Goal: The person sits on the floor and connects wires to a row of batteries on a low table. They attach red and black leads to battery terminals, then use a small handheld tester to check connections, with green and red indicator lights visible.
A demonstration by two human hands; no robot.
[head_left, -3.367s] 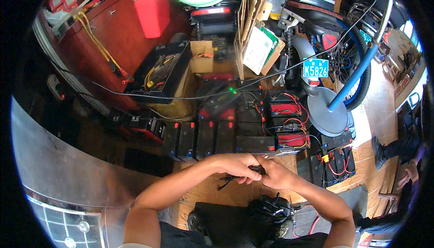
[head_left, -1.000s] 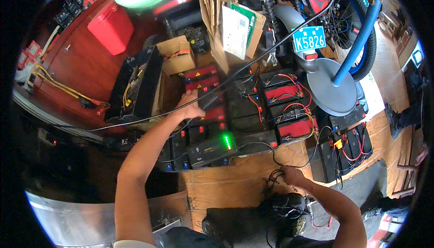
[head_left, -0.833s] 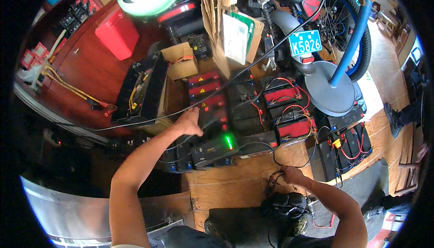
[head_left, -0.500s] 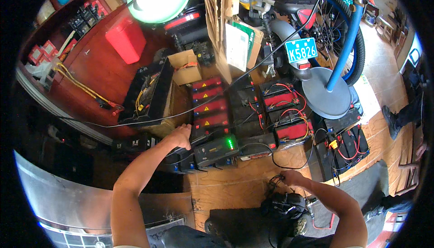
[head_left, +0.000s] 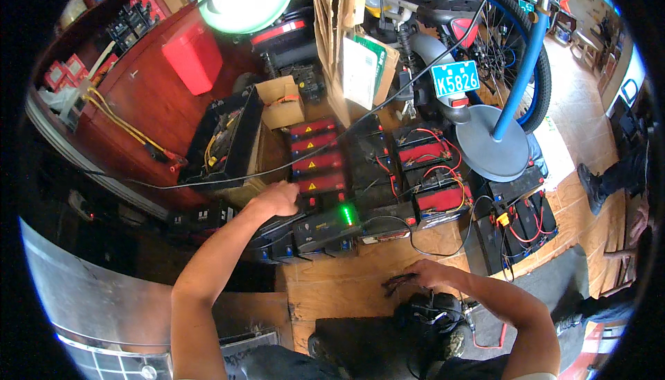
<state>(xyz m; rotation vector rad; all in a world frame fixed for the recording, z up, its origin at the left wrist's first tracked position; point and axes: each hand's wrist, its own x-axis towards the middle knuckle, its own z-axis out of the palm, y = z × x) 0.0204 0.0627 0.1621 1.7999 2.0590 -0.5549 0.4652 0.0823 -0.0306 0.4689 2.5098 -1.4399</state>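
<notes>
My left hand (head_left: 279,200) is closed, knuckles up, over the batteries left of a black box with green lights (head_left: 327,226); whatever its fingers hold is hidden. Beside it lies a row of red-topped batteries (head_left: 315,164) with yellow warning triangles. My right hand (head_left: 425,274) grips a bunch of dark leads (head_left: 400,281) above the tiled floor. Just below that hand sits a black bag-like bundle (head_left: 431,313). From the lit box a black cable (head_left: 433,250) loops right, in front of other batteries (head_left: 443,198) with red wires.
A blue pole on a round grey base (head_left: 493,143) stands behind the right batteries (head_left: 530,224). Beyond are a motorbike wheel (head_left: 544,96), upright cardboard (head_left: 332,47) and an open black case (head_left: 225,137). A person's leg (head_left: 599,184) shows at right.
My left hand has moved slightly right and up, its fingers now more curled. My right hand has shifted left with the dark leads. The view has moved a little.
</notes>
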